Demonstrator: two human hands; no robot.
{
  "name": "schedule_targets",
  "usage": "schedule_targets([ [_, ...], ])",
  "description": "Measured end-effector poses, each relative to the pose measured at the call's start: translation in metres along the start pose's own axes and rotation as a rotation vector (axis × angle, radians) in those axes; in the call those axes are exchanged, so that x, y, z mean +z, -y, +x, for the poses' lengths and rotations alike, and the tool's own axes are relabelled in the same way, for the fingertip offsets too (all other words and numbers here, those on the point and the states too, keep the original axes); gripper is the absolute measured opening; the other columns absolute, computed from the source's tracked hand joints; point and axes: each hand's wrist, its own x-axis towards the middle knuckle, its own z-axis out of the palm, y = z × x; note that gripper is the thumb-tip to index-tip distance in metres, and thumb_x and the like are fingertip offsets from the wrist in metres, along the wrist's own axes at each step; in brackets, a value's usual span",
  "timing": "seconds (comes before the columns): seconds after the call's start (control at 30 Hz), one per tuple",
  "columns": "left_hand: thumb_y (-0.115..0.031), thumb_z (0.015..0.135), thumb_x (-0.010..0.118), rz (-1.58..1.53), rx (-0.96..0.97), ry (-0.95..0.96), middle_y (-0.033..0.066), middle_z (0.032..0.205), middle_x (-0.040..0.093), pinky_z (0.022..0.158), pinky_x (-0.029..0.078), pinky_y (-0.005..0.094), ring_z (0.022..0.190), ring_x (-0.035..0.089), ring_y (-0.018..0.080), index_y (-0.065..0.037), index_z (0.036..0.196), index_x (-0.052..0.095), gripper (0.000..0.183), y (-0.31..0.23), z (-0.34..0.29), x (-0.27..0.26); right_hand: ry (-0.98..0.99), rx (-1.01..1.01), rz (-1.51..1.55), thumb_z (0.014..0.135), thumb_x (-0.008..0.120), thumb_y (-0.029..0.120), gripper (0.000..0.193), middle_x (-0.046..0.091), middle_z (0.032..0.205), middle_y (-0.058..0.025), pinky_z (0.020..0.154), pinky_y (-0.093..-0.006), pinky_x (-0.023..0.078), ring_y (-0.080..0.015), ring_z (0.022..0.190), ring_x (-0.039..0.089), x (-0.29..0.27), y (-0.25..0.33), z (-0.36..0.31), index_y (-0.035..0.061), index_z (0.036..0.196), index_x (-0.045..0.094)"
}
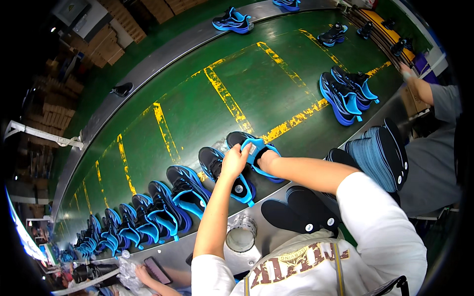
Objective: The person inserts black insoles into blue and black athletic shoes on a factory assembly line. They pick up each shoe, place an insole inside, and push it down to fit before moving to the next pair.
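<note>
A black and blue sneaker [240, 139] lies in front of me on the green belt. My left hand [235, 160] pinches its light blue tongue at the opening. My right hand [267, 160] reaches into the shoe, and its fingers are hidden inside. Just left of it sits another sneaker [211, 162], with a pale round mark showing on the insole inside. A pair of loose black insoles [291, 209] lies on the metal ledge near my body, below my right forearm.
A row of sneakers [158, 200] stretches left along the belt; two more sneakers [340, 96] stand to the right. An open container [241, 236] rests on the ledge. At right are a thick stack of insoles [373, 155] and a co-worker's arm [419, 89]. Another person's hand [144, 274] is lower left.
</note>
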Motion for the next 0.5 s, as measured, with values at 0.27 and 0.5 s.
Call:
schedule_targets([
  [0.27,-0.027,0.074,0.058,0.237,0.168,-0.309,0.0155,0.070,0.056,0.055,0.044,0.0391,0.062,0.056,0.0334,-0.006,0.102,0.039,0.040,-0.013,-0.003,0.004,0.189,-0.197,-0.156,0.079,0.020,0.039,0.057,0.056,0.103,-0.0140,0.102,-0.0375,-0.009,-0.0147,0.111,0.042,-0.009,-0.002,-0.067,0.0006,0.097,0.059],
  [0.5,-0.026,0.065,0.063,0.538,0.389,-0.160,0.0110,0.067,0.053,0.050,0.046,0.0364,0.056,0.056,0.0280,-0.003,0.074,0.048,0.029,-0.015,-0.002,0.011,-0.920,-0.363,0.133,0.071,0.049,0.026,0.026,0.055,0.074,-0.0109,0.097,-0.0432,0.022,-0.0210,0.086,0.051,0.061,-0.020,-0.068,0.0014,0.075,0.059],
])
